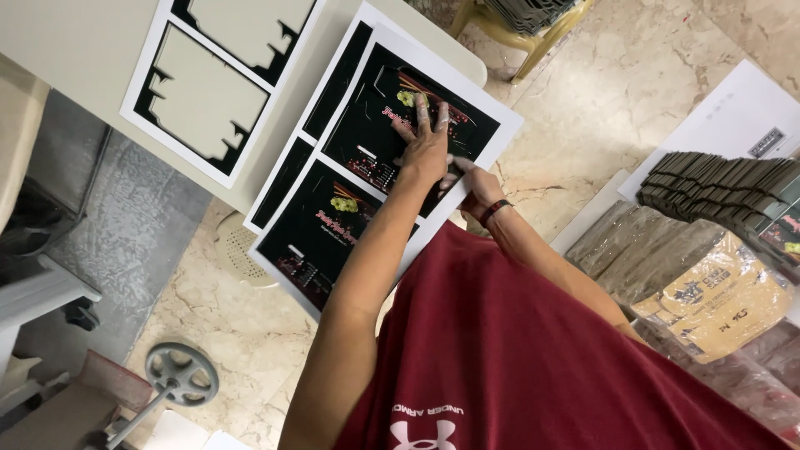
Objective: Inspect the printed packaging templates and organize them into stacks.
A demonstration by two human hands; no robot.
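Left hand [425, 146] pressed flat with fingers spread on black printed sheet [375, 133] at upper centre, right hand [475, 185] pinching the sheet's lower right edge, cut-out sheet [146, 75] upper left

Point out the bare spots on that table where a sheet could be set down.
Bare tabletop lies left of the cut-out sheet. A narrow strip runs between that sheet and the printed sheets. The near edge is crowded: left hand and right hand press there.

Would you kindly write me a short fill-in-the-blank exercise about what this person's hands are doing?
The left hand lies flat on a printed ____ sheet.
The right hand wears a ____ at its wrist.
The person's shirt is dark ____.

Missing words: black; band; red
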